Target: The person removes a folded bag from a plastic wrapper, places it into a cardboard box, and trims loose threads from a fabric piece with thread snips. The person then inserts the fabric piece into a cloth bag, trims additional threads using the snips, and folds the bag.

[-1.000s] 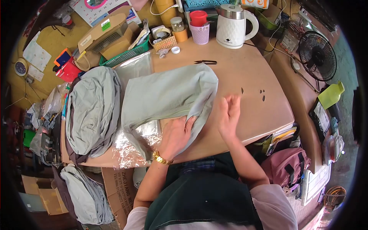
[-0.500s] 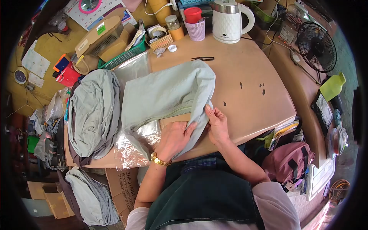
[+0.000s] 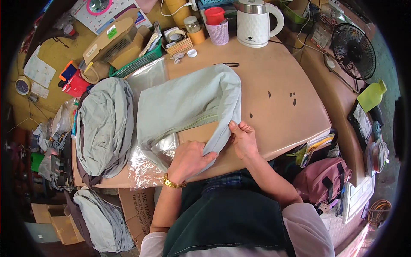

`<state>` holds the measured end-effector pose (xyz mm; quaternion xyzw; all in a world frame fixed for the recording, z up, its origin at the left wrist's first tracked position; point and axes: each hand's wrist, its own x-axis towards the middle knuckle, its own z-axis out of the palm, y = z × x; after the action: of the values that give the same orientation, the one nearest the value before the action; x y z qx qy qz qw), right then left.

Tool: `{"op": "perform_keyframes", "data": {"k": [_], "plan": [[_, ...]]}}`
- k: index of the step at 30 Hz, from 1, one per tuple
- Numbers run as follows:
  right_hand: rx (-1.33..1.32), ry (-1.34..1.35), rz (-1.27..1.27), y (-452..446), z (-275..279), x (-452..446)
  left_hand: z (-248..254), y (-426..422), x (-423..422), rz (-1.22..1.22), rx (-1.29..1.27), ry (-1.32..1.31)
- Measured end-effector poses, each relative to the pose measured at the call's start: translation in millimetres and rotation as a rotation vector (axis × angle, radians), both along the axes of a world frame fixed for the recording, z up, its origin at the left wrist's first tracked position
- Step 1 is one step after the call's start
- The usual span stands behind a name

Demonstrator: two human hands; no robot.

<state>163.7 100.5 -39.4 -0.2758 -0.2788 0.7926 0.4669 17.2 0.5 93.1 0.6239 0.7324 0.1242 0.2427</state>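
Observation:
A pale grey-green cloth piece (image 3: 180, 96), which looks like a garment, lies on the brown table (image 3: 274, 124) with a zip-like line along its inner edge. My left hand (image 3: 188, 160) is closed on its near edge, thumb pointing right. At the right edge, my right hand (image 3: 244, 138) pinches the folded cloth between thumb and fingers. Part of the cloth lies over clear plastic bags (image 3: 150, 167). To its left sits a bundle of similar grey cloth (image 3: 105, 126) with a darker lining. Thread snips (image 3: 229, 64) lie just beyond the cloth, partly covered.
A white kettle (image 3: 253, 25), a lilac cup (image 3: 218, 34), a small basket (image 3: 180, 45) and a green basket (image 3: 137, 62) stand along the back. A black fan (image 3: 354, 51) is at far right. More grey cloth (image 3: 102, 220) hangs below the table's left side.
My left hand has slid slightly left and down along the near edge. The cloth's right side has opened out a little and covers more of the snips. My right hand has barely moved.

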Motion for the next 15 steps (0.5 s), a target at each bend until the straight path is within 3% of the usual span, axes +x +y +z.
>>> {"op": "perform_keyframes", "data": {"k": [2,4,8,10,13,15], "plan": [[-0.051,-0.002,-0.059,2,23,-1,-3,-11,-6,-0.009,0.002,0.014],[-0.105,-0.008,-0.121,7,31,-2,-5,-21,-16,-0.128,0.197,0.031],[-0.124,0.029,-0.208,23,26,-4,4,-33,-15,-0.066,0.096,-0.047],[-0.107,0.058,-0.224,36,14,0,4,-37,-12,-0.041,0.074,0.034],[0.016,-0.001,-0.18,63,-1,10,11,-45,-8,0.016,0.009,0.007],[0.031,0.014,-0.201,75,-1,11,-1,-41,-12,0.026,0.071,-0.061]]}}
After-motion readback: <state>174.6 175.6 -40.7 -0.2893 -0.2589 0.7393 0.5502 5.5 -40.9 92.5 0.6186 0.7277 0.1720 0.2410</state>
